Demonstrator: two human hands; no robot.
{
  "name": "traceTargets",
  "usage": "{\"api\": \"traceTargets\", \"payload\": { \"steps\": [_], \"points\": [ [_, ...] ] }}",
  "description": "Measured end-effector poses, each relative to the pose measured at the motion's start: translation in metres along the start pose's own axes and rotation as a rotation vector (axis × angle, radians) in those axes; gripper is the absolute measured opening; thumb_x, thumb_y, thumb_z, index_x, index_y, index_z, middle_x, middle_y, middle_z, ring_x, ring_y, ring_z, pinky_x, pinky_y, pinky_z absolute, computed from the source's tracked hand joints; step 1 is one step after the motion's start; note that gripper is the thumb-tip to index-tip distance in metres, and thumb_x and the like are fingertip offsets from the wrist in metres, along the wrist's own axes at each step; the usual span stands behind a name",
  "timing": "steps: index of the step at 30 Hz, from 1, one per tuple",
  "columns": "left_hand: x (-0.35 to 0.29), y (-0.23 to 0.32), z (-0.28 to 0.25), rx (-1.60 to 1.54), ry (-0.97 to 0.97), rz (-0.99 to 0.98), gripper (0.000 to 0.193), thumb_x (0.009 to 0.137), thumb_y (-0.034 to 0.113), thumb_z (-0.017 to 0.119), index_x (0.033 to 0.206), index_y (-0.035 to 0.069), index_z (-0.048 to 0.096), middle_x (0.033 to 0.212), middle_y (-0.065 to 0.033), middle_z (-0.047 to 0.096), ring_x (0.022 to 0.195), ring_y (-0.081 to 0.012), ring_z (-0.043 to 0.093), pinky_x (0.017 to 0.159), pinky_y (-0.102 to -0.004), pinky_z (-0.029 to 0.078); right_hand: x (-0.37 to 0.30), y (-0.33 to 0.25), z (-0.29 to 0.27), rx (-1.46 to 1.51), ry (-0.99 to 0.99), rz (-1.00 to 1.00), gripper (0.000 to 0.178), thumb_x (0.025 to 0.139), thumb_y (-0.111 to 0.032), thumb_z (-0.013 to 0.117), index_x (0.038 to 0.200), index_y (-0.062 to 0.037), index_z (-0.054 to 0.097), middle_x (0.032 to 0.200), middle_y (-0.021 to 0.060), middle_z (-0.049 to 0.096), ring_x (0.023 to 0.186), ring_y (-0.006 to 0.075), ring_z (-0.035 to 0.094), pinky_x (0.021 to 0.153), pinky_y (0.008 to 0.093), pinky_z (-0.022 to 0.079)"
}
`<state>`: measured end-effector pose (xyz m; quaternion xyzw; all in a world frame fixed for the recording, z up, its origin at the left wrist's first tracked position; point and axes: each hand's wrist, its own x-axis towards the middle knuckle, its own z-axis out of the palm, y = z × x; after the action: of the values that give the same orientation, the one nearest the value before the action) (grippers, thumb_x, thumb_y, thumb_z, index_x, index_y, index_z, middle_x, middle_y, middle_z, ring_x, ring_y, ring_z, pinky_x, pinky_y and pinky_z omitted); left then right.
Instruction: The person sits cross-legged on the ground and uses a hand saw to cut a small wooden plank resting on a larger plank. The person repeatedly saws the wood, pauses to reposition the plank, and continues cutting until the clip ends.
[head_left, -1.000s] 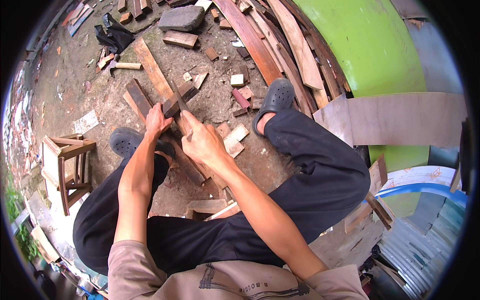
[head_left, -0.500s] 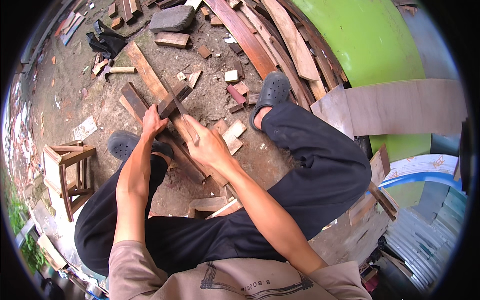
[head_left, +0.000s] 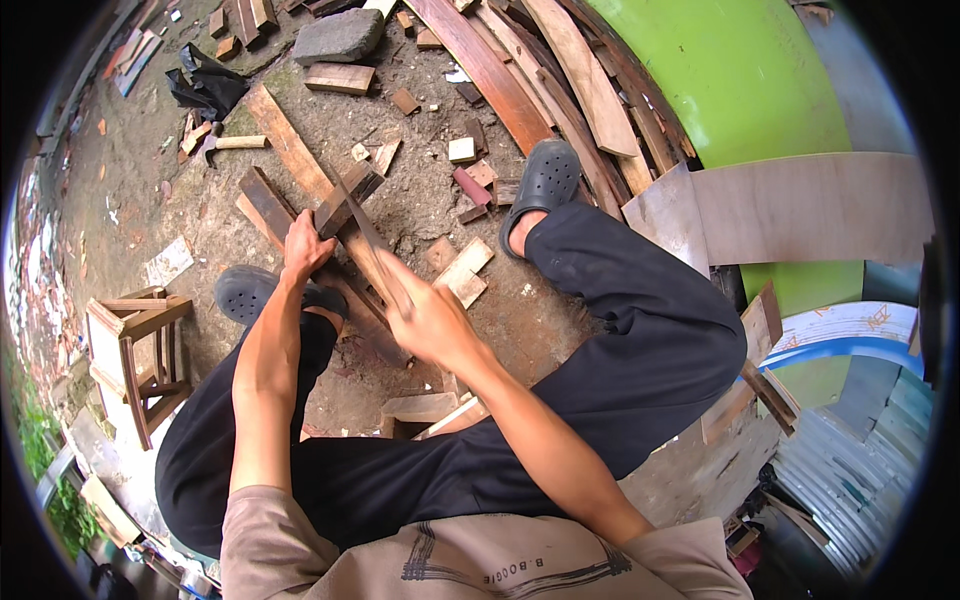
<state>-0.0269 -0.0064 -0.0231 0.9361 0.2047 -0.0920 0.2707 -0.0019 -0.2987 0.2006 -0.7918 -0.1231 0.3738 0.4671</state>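
Note:
My left hand (head_left: 306,246) grips the near end of a short dark wooden block (head_left: 332,211), pressing it down across a long plank (head_left: 288,138). In my right hand (head_left: 432,320) is a saw, closed around its near end. The thin saw blade (head_left: 368,232) slants away from that hand and lies across the block, just right of my left fingers. How deep it sits in the wood I cannot tell. Another dark wooden piece (head_left: 265,193) runs under my left hand, crossing beneath the block area. The saw's handle is hidden by my right hand.
A hammer (head_left: 240,142) and a black plastic bag (head_left: 205,82) lie at the far left. A small wooden frame (head_left: 150,325) stands beside my left shoe. Offcuts and a grey stone (head_left: 340,36) litter the ground. Long boards (head_left: 490,75) are piled at the far right, by a green panel (head_left: 730,80).
My right hand has drawn back toward my body and slightly right, pulling the saw along the cut line. The left hand and the block have stayed in place.

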Motion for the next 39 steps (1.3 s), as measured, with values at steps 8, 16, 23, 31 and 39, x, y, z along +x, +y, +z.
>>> {"api": "traceTargets", "payload": {
  "steps": [8,16,23,31,39],
  "points": [
    [-0.001,0.003,-0.001,-0.017,0.014,0.004,0.048,0.068,0.022,0.073,0.104,-0.003,0.054,0.104,-0.0296,0.064,0.101,-0.0505,0.059,0.087,-0.0554,0.048,-0.019,-0.018,-0.016,-0.116,-0.004,0.004,0.074,0.083,-0.008,0.061,0.155,-0.01,0.044,0.078,0.0249,0.07,0.062,0.0374,0.07,0.066,0.0463,0.056],
    [0.001,0.0,-0.001,-0.022,-0.018,0.002,0.05,0.069,0.022,0.075,0.106,-0.003,0.053,0.104,-0.03,0.064,0.103,-0.0501,0.059,0.088,-0.056,0.048,-0.042,0.024,-0.004,0.023,0.14,-0.301,0.076,0.082,-0.005,0.061,0.156,-0.0095,0.042,0.103,0.0292,0.07,0.075,0.0421,0.071,0.073,0.047,0.056],
    [0.001,0.001,0.001,-0.008,0.005,0.019,0.05,0.071,0.023,0.074,0.108,-0.003,0.053,0.105,-0.0306,0.064,0.104,-0.051,0.059,0.088,-0.0568,0.048,-0.028,-0.05,-0.038,-0.164,-0.036,-0.027,0.067,0.083,-0.011,0.061,0.148,-0.0009,0.05,0.076,0.0278,0.068,0.065,0.0431,0.068,0.067,0.0459,0.055],
    [0.003,-0.001,0.0,0.025,-0.012,-0.024,0.056,0.069,0.025,0.075,0.113,-0.002,0.053,0.114,-0.0291,0.063,0.112,-0.0488,0.058,0.095,-0.0544,0.047,-0.031,-0.026,-0.011,-0.072,0.043,-0.119,0.073,0.084,-0.011,0.061,0.154,-0.0058,0.042,0.074,0.0301,0.066,0.066,0.0455,0.067,0.069,0.0495,0.055],
    [0.005,0.013,-0.007,0.122,-0.083,-0.095,0.065,0.076,0.027,0.078,0.129,-0.003,0.055,0.124,-0.0276,0.063,0.118,-0.0454,0.058,0.101,-0.0513,0.048,-0.212,-0.035,-0.147,0.02,0.058,0.005,0.067,0.082,0.0,0.064,0.148,-0.0031,0.053,0.093,0.0185,0.075,0.071,0.0189,0.073,0.071,0.0304,0.054]
  ]
}}
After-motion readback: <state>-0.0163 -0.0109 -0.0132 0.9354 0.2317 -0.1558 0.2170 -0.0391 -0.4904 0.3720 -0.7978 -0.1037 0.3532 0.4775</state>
